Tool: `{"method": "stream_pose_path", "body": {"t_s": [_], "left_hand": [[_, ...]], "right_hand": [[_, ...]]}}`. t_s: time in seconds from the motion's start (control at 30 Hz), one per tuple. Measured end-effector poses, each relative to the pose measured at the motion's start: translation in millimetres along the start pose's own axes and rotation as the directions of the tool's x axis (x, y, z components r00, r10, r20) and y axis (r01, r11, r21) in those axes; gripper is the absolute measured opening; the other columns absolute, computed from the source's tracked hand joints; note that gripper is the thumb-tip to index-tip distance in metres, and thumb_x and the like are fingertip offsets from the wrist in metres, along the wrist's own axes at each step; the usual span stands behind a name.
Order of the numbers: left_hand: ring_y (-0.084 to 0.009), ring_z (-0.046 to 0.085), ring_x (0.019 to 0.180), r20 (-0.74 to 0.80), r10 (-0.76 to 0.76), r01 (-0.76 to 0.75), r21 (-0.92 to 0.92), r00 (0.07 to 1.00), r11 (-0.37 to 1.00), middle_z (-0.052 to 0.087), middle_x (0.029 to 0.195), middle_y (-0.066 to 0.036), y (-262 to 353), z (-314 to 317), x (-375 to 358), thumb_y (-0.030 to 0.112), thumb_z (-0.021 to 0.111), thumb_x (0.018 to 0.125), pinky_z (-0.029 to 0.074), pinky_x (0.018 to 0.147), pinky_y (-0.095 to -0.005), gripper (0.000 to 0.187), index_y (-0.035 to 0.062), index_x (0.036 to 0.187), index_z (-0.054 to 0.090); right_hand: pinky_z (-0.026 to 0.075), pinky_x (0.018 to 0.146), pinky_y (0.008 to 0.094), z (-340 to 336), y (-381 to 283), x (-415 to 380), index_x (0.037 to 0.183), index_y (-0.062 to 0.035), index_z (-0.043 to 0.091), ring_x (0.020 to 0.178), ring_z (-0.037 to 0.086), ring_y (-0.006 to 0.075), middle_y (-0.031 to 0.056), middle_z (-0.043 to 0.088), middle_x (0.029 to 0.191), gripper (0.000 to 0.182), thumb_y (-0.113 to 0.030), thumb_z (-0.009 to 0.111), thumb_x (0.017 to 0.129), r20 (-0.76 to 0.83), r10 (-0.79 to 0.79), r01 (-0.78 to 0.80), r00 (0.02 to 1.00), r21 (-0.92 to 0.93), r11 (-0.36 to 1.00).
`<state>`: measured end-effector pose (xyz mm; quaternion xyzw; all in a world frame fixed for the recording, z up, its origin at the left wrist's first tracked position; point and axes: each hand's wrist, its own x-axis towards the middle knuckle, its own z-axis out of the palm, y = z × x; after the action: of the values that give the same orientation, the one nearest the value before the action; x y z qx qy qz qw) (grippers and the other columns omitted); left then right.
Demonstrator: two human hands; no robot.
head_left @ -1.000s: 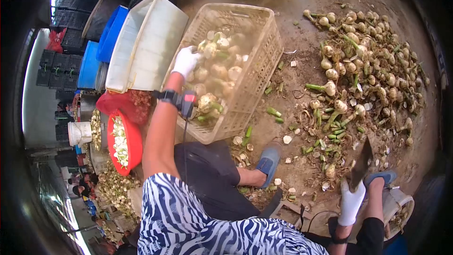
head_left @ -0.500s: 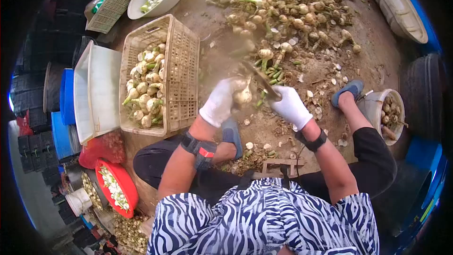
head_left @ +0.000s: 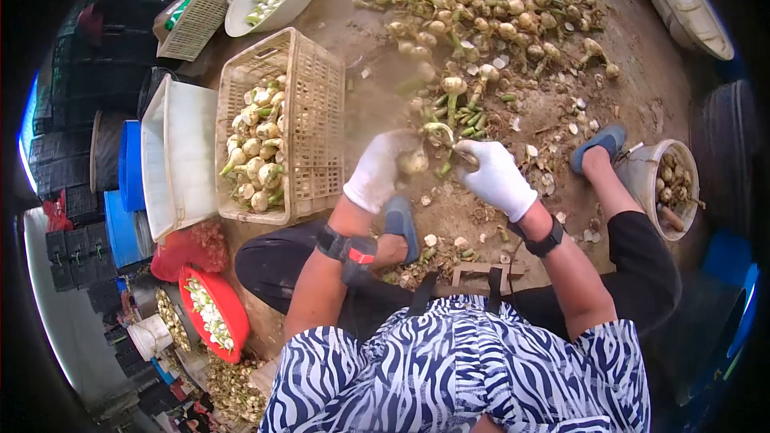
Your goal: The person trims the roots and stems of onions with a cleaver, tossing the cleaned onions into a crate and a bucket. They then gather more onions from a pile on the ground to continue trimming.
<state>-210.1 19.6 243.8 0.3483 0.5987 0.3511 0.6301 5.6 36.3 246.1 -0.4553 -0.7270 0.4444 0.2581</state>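
Observation:
My left hand, in a white glove, is closed around a garlic bulb in front of my knees. Gripped in my gloved right hand is a knife, its blade now seen nearly edge-on and hard to make out. A pale curled strip of stem or peel stands between the two hands. Just beyond them lie cut green stem pieces and a bulb with its stem. A large heap of untrimmed garlic spreads over the floor farther out.
At left stands a plastic crate holding trimmed bulbs, beside a white tub. A red basin of pale pieces sits lower left. A white bucket with bulbs is by my right foot; a white basin is far left.
The knife has turned from a clearly visible slanting blade to nearly edge-on, and a curled strip now shows by the bulb. My right hand has moved slightly; the whole view has shifted a little.

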Motion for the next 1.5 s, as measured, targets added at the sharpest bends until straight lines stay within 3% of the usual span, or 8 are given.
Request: {"method": "stream_pose_path", "body": {"t_s": [0.27,0.47,0.73,0.83,1.07,1.27,1.4,1.5], "left_hand": [[-0.0166,0.063,0.077,0.000,0.431,-0.360,0.549,0.902,0.754,0.068,0.087,-0.010,22.3,-14.6,-22.8,0.007,0.065,0.075,0.050,0.072,-0.0282,0.028,-0.0009,0.102,0.067],[-0.0336,0.061,0.077,-0.233,0.833,0.583,0.802,0.502,-0.127,0.062,0.079,-0.019,40.4,-113.7,-21.3,0.023,0.066,0.073,0.050,0.073,-0.0429,0.027,0.0015,0.090,0.066],[-0.0344,0.064,0.090,-0.270,0.176,-0.014,0.511,0.947,0.860,0.066,0.100,-0.021,-102.3,-4.4,202.4,0.034,0.060,0.082,0.050,0.081,-0.0396,0.047,0.0019,0.116,0.058],[-0.0368,0.063,0.096,-0.281,0.144,0.185,0.864,0.949,0.468,0.064,0.102,-0.024,-95.9,44.6,251.0,0.047,0.059,0.084,0.050,0.082,-0.0415,0.067,0.0005,0.130,0.042],[-0.0354,0.063,0.096,-0.385,0.105,0.282,0.812,0.917,0.512,0.063,0.106,-0.023,-105.8,67.5,297.7,0.045,0.066,0.078,0.050,0.082,-0.0441,0.073,0.0053,0.134,0.041],[-0.0178,0.063,0.091,-0.037,0.095,-0.090,0.120,0.995,0.989,0.066,0.103,-0.011,-74.3,94.2,186.5,0.014,0.081,0.063,0.051,0.082,-0.0316,0.059,-0.0003,0.114,0.055],[-0.0203,0.062,0.094,0.279,0.081,-0.151,0.241,0.957,0.959,0.064,0.106,-0.014,-51.0,109.6,112.3,0.013,0.074,0.076,0.050,0.088,-0.0307,0.061,-0.0001,0.129,0.045],[-0.0208,0.057,0.108,0.359,0.564,-0.659,0.535,0.744,0.529,0.059,0.116,-0.016,-33.7,125.1,77.0,0.015,0.078,0.071,0.045,0.094,-0.0325,0.067,-0.0014,0.127,0.046]], "right_hand": [[0.051,0.062,0.0335,-13.0,76.6,-31.4,0.097,0.0056,0.065,0.064,0.066,0.0225,0.0161,0.066,0.070,0.029,-0.009,0.059,0.073,0.159,0.381,-0.405,0.911,0.170,0.898],[0.049,0.057,0.0300,-38.6,101.3,-24.5,0.097,0.0037,0.065,0.061,0.064,0.0149,0.0135,0.066,0.069,0.026,-0.012,0.062,0.076,-0.195,0.391,-0.373,0.899,0.124,0.919],[0.048,0.063,0.0278,-44.2,126.1,-28.4,0.095,0.0043,0.064,0.067,0.058,0.0110,0.0074,0.065,0.071,0.024,-0.010,0.067,0.076,-0.283,0.517,-0.455,0.808,0.257,0.852],[0.048,0.066,0.0272,-55.4,113.5,-42.4,0.097,0.0043,0.064,0.072,0.056,0.0087,0.0092,0.066,0.078,0.023,-0.006,0.066,0.077,-0.289,0.602,-0.560,0.744,0.221,0.798],[0.049,0.068,0.0286,-55.6,122.6,-58.3,0.104,0.0070,0.062,0.073,0.060,0.0114,0.0126,0.067,0.082,0.029,-0.005,0.065,0.078,-0.247,0.719,-0.676,0.649,0.246,0.695],[0.051,0.071,0.0379,-57.7,122.3,-45.0,0.100,-0.0014,0.064,0.081,0.064,0.0360,0.0204,0.065,0.086,0.030,-0.005,0.065,0.071,-0.329,0.357,-0.423,0.874,-0.156,0.893],[0.050,0.070,0.0429,-62.2,83.7,-50.1,0.100,-0.0046,0.062,0.079,0.063,0.0354,0.0164,0.064,0.084,0.034,-0.003,0.059,0.066,-0.265,0.082,-0.164,0.961,-0.304,0.938],[0.049,0.067,0.0440,-69.0,58.6,-66.8,0.091,-0.0050,0.059,0.076,0.062,0.0348,0.0145,0.062,0.078,0.026,-0.003,0.057,0.065,-0.131,0.038,-0.085,0.991,-0.376,0.923]]}}
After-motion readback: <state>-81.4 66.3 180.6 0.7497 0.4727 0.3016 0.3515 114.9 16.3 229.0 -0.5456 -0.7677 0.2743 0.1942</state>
